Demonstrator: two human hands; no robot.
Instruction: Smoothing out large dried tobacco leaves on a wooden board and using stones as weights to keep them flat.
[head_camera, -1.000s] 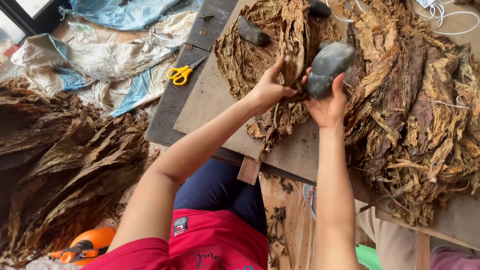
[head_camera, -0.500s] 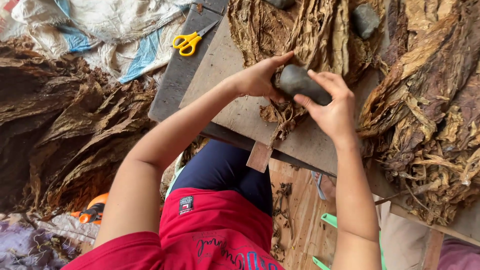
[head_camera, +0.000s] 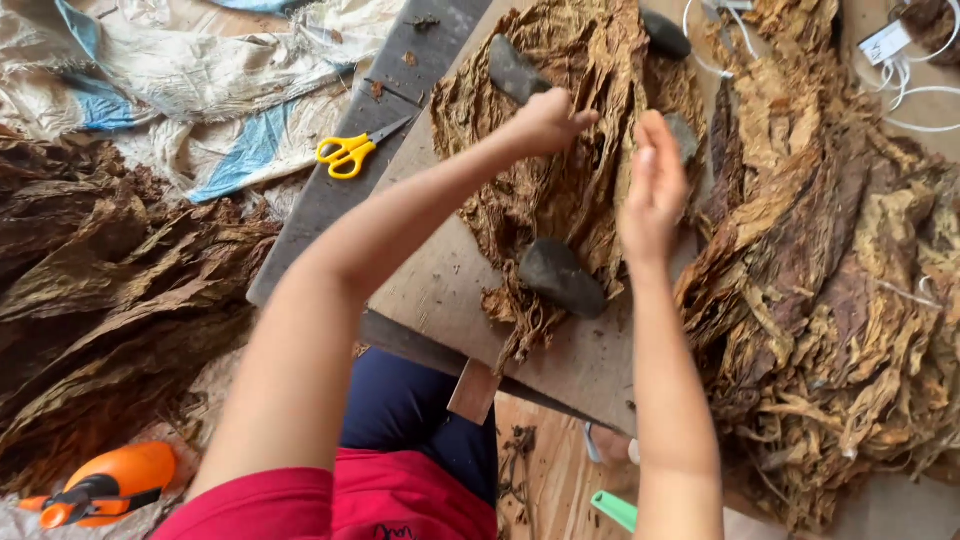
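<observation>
Stones (head_camera: 560, 277) weigh the flattened tobacco leaves (head_camera: 560, 150) below both hands; left hand (head_camera: 545, 122) curls fingers onto the pile, right hand (head_camera: 652, 185) flat, fingers together.

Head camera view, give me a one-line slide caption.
Two bare hands, left hand and right hand, smooth dried leaves weighted by a stone.

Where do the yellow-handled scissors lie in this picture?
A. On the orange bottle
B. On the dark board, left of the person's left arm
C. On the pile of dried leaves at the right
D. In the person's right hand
B: the yellow-handled scissors rest on the dark board, left of the left hand, and nobody touches them.
</observation>
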